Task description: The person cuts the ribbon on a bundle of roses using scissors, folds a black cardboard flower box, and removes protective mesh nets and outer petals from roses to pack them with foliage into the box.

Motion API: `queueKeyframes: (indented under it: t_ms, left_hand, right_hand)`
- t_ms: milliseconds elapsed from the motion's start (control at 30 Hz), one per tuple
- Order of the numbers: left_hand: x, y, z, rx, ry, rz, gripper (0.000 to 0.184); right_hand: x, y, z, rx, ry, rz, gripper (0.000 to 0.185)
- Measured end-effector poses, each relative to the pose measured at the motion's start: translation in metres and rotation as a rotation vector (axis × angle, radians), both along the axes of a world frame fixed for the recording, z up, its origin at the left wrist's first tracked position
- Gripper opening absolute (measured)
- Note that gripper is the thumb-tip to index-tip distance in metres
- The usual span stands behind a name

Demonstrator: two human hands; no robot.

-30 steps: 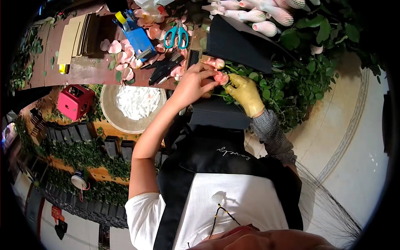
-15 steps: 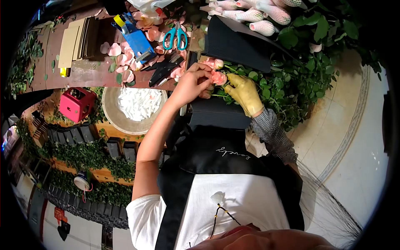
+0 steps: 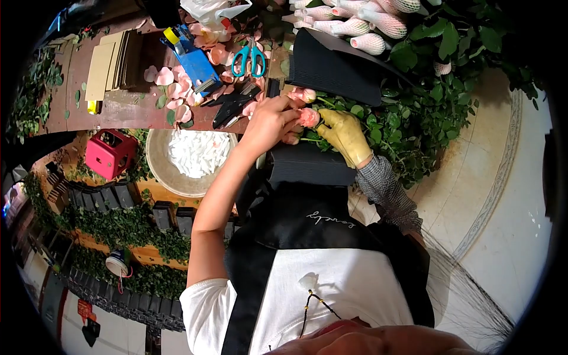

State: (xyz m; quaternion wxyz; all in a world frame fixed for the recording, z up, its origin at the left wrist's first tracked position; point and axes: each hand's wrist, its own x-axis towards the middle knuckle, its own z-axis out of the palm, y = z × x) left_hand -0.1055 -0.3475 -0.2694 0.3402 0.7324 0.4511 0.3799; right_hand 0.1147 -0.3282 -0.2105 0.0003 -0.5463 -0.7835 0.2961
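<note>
The bare fingers of my left hand (image 3: pixel 272 123) are closed at the left side of a pink rose (image 3: pixel 309 117), touching its petals. Just right of that bloom, my right hand (image 3: pixel 345 136), in a yellow glove, is closed around its stem below the head; the exact grip is partly hidden. Another pink rose (image 3: pixel 302 94) lies just beyond the fingers. A third pink bloom shows partly under my left hand. Leafy green stems (image 3: pixel 408 118) spread out to the right, between a black ribbed flap (image 3: pixel 331 68) behind and a black ribbed pad (image 3: pixel 310 164) in front.
Teal scissors (image 3: pixel 248 60), a blue tool (image 3: pixel 198 68), a black stapler-like tool (image 3: pixel 235 107), loose petals and cardboard (image 3: pixel 109 65) lie on the table. A basin (image 3: pixel 157 171) of white pieces and a red stool (image 3: pixel 110 155) stand left. Net-sleeved flowers (image 3: pixel 367 23) lie at the back.
My left fingers have shifted slightly over the rose, and the bloom has moved a little left and down. The right hand stays at the stem. The whole view has tilted slightly.
</note>
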Motion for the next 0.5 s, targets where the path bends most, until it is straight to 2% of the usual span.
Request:
queueKeyframes:
  t_ms: [233, 333, 400, 467, 500]
  left_hand:
    - [0.006, -0.011, 0.0, -0.09, -0.113, 0.091, 0.013]
    - [0.003, -0.016, 0.005, -0.15, -0.134, 0.075, 0.013]
    - [-0.003, -0.015, 0.008, -0.182, -0.147, 0.071, 0.013]
    - [-0.021, -0.013, 0.012, -0.217, -0.204, 0.362, 0.019]
    - [-0.028, -0.011, 0.022, -0.326, -0.111, 0.587, 0.025]
  right_hand:
    - [-0.002, -0.002, 0.002, -0.001, 0.003, -0.026, 0.027]
    - [-0.004, -0.003, 0.002, 0.1, 0.05, -0.006, 0.016]
    - [-0.003, -0.003, 0.002, 0.068, 0.018, -0.002, 0.019]
    - [-0.001, -0.003, -0.001, 0.037, -0.014, -0.001, 0.022]
    - [0.0, -0.004, -0.004, 0.089, -0.044, 0.02, 0.021]
